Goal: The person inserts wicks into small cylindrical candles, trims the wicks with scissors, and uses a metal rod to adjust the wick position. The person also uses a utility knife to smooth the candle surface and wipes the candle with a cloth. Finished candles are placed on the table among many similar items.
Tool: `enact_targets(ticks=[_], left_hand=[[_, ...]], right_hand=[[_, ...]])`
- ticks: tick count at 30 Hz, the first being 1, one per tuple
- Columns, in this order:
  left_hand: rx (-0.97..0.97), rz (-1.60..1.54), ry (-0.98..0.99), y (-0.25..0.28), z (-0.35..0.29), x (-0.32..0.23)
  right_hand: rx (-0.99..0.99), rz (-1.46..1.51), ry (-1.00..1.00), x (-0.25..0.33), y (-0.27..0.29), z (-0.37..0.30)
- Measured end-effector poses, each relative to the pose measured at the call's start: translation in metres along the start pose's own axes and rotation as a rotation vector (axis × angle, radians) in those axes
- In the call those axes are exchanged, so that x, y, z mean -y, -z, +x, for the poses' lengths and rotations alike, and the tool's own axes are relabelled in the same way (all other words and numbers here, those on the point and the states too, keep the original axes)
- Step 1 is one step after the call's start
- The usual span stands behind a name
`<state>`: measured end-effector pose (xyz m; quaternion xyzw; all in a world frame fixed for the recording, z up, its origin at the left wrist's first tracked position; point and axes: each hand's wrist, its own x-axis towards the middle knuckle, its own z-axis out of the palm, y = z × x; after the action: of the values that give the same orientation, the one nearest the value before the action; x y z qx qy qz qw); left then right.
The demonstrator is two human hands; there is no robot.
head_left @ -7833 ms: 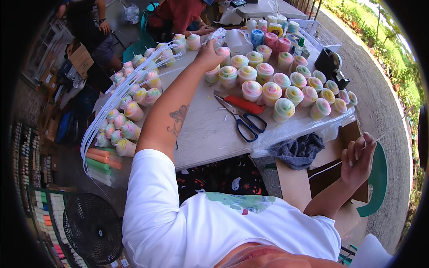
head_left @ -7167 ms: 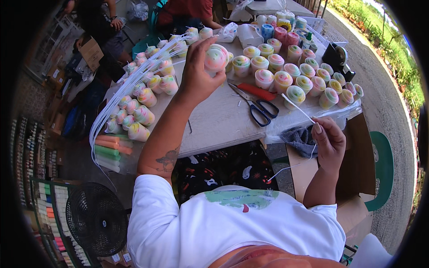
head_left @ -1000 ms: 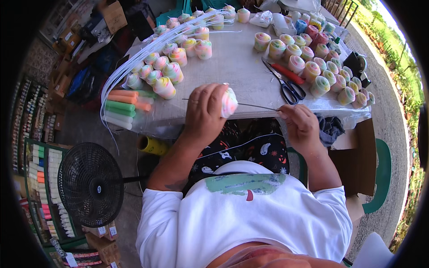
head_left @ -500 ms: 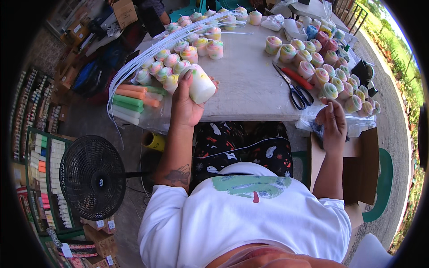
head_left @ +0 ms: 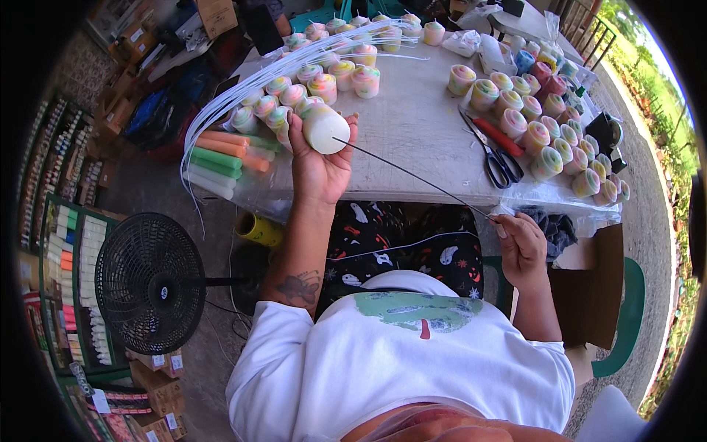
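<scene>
My left hand is wrapped round a pale cylindrical candle, tilted so that its flat base faces me. A long thin dark rod runs from my right hand to the candle, its tip at the middle of the base. Whether the tip has gone into the wax, I cannot tell. The fingers of my right hand pinch the rod's near end. Several swirled pastel candles stand just beyond my left hand. A bundle of long white wicks arches over them.
Scissors and a red-handled tool lie mid-right on the table, beside more swirled candles. Coloured sticks lie at the left corner. A black fan stands left, an open cardboard box right.
The candle has turned so its base faces me. My right hand has moved down and left, and the rod now spans from it to the candle's base.
</scene>
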<state>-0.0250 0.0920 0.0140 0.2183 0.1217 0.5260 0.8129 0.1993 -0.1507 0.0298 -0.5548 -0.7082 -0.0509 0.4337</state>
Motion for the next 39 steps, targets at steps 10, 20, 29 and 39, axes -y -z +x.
enact_targets(ticks=[10,20,29,39], left_hand=[[0.039,-0.015,-0.016,0.001,0.001,-0.004],[0.013,0.037,-0.046,-0.003,0.001,-0.001],[0.155,0.342,-0.088,-0.018,-0.034,0.063],[0.246,0.395,-0.127,-0.001,-0.036,0.063]], right_hand=[[-0.010,-0.015,-0.001,0.000,-0.002,0.002],[-0.005,-0.035,0.020,0.000,0.001,0.004],[0.053,-0.085,0.037,0.019,-0.033,0.020],[0.098,0.551,-0.455,0.007,-0.028,0.014]])
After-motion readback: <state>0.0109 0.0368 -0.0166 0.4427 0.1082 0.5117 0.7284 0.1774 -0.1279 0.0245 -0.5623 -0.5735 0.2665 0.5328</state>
